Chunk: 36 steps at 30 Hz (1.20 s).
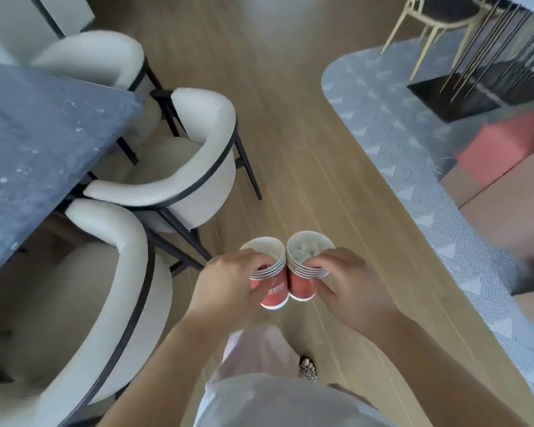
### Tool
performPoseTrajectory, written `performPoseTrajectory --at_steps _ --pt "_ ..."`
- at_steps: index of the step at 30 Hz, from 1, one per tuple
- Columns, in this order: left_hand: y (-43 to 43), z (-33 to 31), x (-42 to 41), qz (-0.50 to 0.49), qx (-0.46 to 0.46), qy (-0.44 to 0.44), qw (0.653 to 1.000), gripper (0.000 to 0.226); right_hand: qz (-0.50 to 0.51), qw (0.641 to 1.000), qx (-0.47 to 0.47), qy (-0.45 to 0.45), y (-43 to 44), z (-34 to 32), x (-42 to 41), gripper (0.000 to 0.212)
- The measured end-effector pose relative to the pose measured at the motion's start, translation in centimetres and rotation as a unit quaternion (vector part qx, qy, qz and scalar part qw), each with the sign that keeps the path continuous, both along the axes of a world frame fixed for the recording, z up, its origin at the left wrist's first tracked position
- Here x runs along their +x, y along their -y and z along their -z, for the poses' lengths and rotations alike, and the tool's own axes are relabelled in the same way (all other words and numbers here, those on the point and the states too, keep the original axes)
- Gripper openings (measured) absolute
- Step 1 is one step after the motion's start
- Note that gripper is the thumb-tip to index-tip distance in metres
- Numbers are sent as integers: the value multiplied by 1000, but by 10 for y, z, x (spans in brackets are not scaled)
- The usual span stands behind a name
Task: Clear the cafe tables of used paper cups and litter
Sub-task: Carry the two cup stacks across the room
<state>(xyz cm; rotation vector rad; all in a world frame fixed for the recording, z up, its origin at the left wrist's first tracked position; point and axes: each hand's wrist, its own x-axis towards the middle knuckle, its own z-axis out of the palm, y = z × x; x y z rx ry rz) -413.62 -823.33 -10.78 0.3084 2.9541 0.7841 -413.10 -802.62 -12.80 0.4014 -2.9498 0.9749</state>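
Two stacks of red paper cups with white rims are held side by side in front of me, above the wooden floor. My left hand (228,288) grips the left cup stack (272,291), whose top cup looks empty. My right hand (349,288) grips the right cup stack (302,288), and crumpled white litter (304,251) fills its top cup. The two stacks touch at their rims.
A dark blue stone-look table (37,155) stands at the left with three cream armchairs (191,167) tucked along it. A glass table edge (487,167) reflecting a red shape crosses the right. A patterned grey rug (429,192) lies beneath it. Wooden floor (278,134) runs between.
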Motion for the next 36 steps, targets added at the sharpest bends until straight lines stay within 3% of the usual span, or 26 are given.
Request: performPoseTrajectory --at_steps 4,10,17,24,31,36 --pt "-10 9 -67 -39 13 10 999 22 -31 999 7 -30 -4 -1 -75 25" --pt "-19 18 -201 -35 10 9 999 23 -41 999 3 -6 -16 11 -213 31" --pt "-22 -12 -394 3 -1 -14 1000 17 -18 999 -2 -42 -20 -7 -397 30" --pt "-42 -15 -531 31 -2 -8 999 20 24 998 -39 -44 -35 -14 -514 22" --pt "-83 -10 -692 79 -23 -12 997 18 48 996 -35 -66 -76 -13 -662 32" --pt "-102 -12 -808 33 -8 -12 999 21 42 997 -28 -51 -108 -17 -790 35"
